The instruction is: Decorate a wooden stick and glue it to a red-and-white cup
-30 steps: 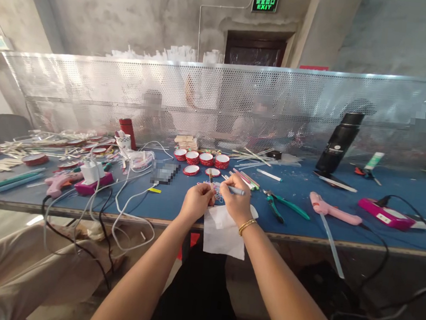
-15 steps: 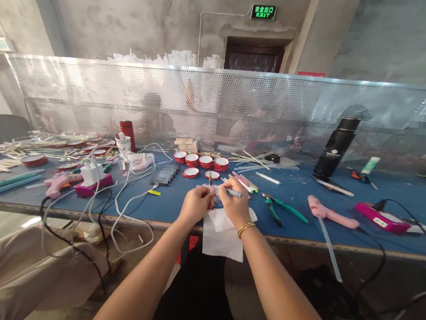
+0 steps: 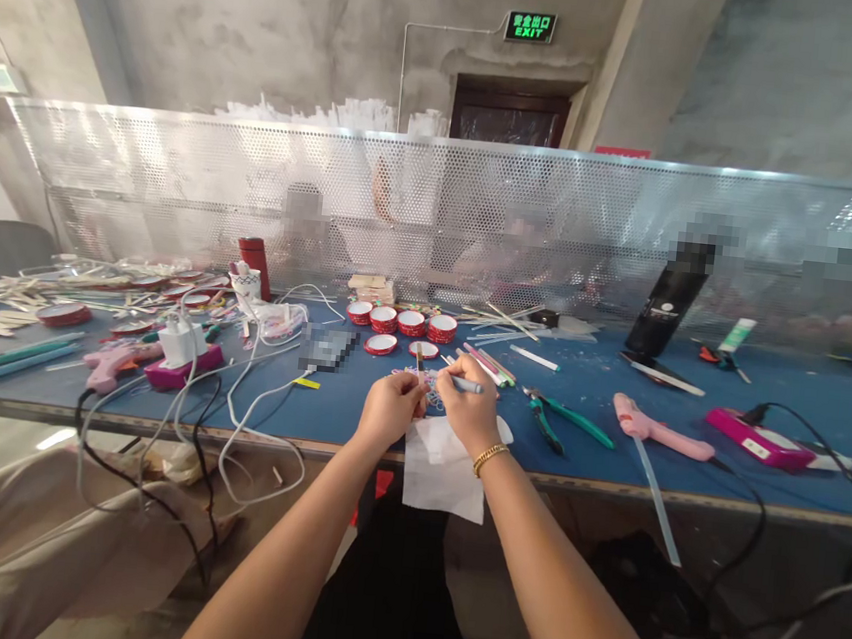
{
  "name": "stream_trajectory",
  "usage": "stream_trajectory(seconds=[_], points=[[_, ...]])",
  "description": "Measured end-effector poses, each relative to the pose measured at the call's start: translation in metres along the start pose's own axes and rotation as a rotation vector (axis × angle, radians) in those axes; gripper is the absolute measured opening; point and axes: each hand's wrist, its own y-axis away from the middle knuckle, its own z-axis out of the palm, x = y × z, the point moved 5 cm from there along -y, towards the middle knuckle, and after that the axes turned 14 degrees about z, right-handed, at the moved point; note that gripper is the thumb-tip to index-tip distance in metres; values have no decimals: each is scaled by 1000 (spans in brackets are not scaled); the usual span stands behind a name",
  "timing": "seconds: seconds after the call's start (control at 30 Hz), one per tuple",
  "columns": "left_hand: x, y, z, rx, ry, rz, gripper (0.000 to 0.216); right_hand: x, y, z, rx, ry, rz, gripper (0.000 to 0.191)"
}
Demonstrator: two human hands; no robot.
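Observation:
My left hand (image 3: 389, 408) is closed in a pinch on a thin wooden stick (image 3: 419, 358) that points up and away. My right hand (image 3: 470, 404), with a gold bracelet on the wrist, grips a grey pen-like tool (image 3: 467, 386) lying across to the right. Both hands meet over a white sheet of paper (image 3: 443, 472) that hangs over the near edge of the blue table (image 3: 597, 416). A small pile of coloured bits (image 3: 431, 384) lies just beyond my fingers.
Red round tins (image 3: 400, 321) stand behind my hands. Green pliers (image 3: 564, 413), a pink glue gun (image 3: 660, 435), a magenta box (image 3: 755, 439) and a black bottle (image 3: 670, 298) lie right. Left are white cables (image 3: 249, 398), another glue gun (image 3: 121, 360) and scattered sticks. A perforated metal screen (image 3: 436, 215) backs the table.
My hands stay together at the same spot on the paper. The view has tilted down slightly; nothing on the table has moved.

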Motion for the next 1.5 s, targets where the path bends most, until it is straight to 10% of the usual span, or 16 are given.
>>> stream_trajectory(seconds=[1.5], points=[[-2,0,1,-14,-38,17,38,2,-1,3,-35,-22,26,17]])
